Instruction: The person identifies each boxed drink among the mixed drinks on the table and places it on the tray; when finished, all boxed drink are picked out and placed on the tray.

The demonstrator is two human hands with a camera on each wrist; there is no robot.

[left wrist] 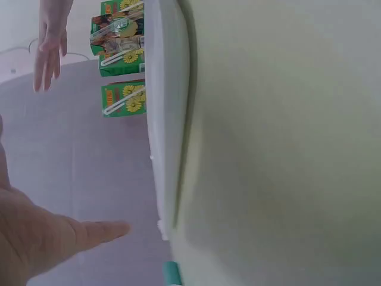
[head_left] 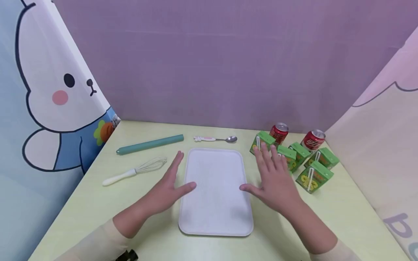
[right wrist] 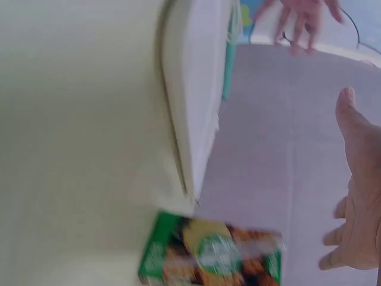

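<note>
Nearest the camera are two pale sleeves [head_left: 98, 241], from which the forearms extend over the table [head_left: 346, 217]. The left hand [head_left: 166, 192] and the right hand [head_left: 274, 185] are spread, fingers extended and thumbs pointing inward. Neither hand grips an item.

Progress, judged from the present layout: the hands are positioned about the tray [head_left: 215, 192], but no grip on it is made. The tray lies flat and carries no item. Any lifting, shifting or loading of the tray is therefore judged not yet done.

The tray is located between and below the hands. In the head view, each thumb overlaps one long edge; the wrist views show both hands above the tray, apart from it.

Outward from the left hand, a whisk [head_left: 135, 172] lies to its left, with a teal rod [head_left: 150, 144] farther forward. Ahead of both hands, beyond the tray, lies a spoon [head_left: 215, 139]. Beside and forward of the right hand stand green cartons [head_left: 314, 176]; two red cans [head_left: 312, 140] stand behind them.
</note>
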